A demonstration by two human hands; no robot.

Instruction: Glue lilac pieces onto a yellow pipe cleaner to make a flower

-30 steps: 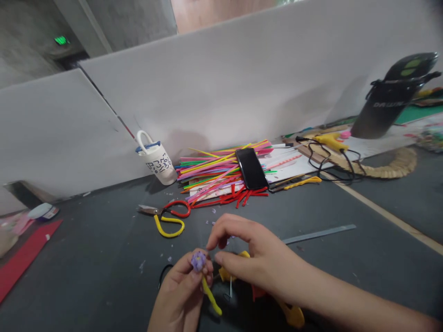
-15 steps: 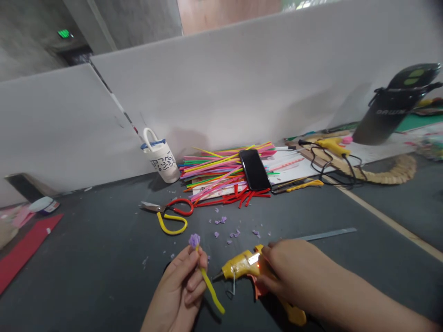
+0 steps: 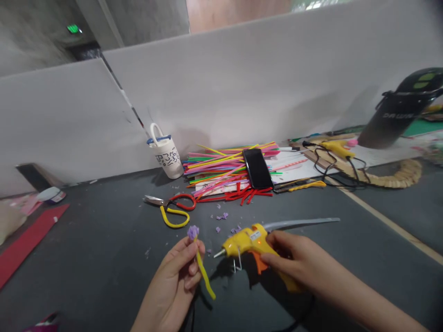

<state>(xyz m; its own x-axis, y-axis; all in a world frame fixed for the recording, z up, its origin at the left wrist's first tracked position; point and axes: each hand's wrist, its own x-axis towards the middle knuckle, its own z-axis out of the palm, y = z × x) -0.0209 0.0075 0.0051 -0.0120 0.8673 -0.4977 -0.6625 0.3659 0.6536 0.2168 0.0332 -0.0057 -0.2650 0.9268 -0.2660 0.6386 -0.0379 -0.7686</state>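
My left hand (image 3: 180, 272) is closed, pinching a yellow pipe cleaner (image 3: 205, 275) between thumb and fingers. A small purple tuft (image 3: 193, 232) sits at its top end, and the yellow stem hangs down past my fingers. In my right hand (image 3: 290, 256) is a yellow hot glue gun (image 3: 245, 240), gripped round its handle, with its metal nozzle pointing left toward the stem, apart from it. A long clear glue stick (image 3: 304, 222) runs out of the gun's back. Small purple scraps (image 3: 221, 216) lie on the table beyond the gun.
Scissors (image 3: 175, 216) with red and yellow handles lie left of a pile of coloured pipe cleaners (image 3: 218, 166). A black phone (image 3: 258, 168) rests on the pile. Behind stand a white cup (image 3: 168, 159) and a dark bottle (image 3: 391, 120). Another glue gun (image 3: 337, 148) lies at back right.
My right hand has raised the glue gun off the table, with the glue stick lifting along with it. My left hand holds the pipe cleaner in nearly the same place.
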